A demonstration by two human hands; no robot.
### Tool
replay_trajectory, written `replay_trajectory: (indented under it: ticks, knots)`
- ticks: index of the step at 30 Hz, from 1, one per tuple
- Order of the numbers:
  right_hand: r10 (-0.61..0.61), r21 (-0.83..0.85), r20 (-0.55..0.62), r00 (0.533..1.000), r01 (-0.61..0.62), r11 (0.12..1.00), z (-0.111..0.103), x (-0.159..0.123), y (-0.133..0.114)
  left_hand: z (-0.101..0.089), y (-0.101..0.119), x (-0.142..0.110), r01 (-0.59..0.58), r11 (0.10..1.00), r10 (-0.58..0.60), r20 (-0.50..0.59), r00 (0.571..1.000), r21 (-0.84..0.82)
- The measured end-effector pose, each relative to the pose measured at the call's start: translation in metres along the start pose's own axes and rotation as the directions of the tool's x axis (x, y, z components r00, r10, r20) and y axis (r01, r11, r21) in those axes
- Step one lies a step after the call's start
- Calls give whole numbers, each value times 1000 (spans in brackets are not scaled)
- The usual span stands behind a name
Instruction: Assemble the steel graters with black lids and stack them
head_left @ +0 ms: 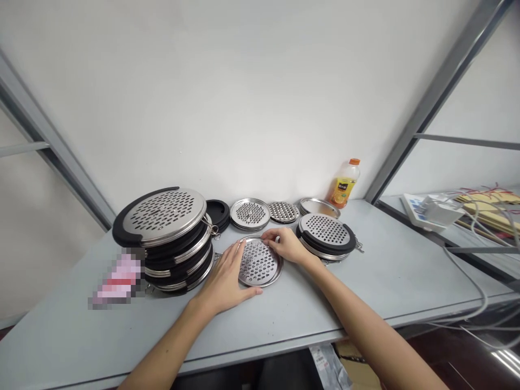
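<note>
A round perforated metal grater disc (258,264) lies in a shallow round metal rim on the table in front of me. My left hand (226,275) rests against its left side, fingers stretched out along the edge and thumb spread toward the front. At the far right edge, my right hand (287,245) has bent fingers and thumb pinched on the disc's border; the fingertips are partly hidden. Left of my hands rises a stack of round graters (168,214) with black edging and wire clips. Another black-edged grater stack (325,230) sits just right of my right hand.
Along the wall stand a black round part (217,214), a rimmed grater disc stack (249,213), loose grater discs (283,211) and plain metal rings (320,207). An orange-capped juice bottle (344,185) is behind. A power strip (422,212) with white cables lies at right.
</note>
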State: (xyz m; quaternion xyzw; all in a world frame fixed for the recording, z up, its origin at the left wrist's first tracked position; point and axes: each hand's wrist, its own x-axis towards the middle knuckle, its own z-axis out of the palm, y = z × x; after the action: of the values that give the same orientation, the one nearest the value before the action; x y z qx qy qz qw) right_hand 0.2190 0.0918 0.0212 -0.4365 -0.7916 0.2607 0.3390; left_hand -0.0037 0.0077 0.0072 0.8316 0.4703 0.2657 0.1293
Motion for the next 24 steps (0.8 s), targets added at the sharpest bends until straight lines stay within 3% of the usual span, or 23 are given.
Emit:
replay_trajectory:
  ticks: [9, 15, 24]
  knots:
    - [23, 4, -120, 993, -23, 1000, 2, 4, 1, -2, 3, 0, 25, 1000, -26, 44, 999, 19]
    - [-21, -25, -33, 999, 20, 999, -1, 3, 1, 1, -1, 0, 37, 999, -37, 12, 999, -5]
    - [40, -87, 77, 996, -33, 996, -12, 2, 7, -2, 4, 1, 133, 988, -132, 21, 991, -78]
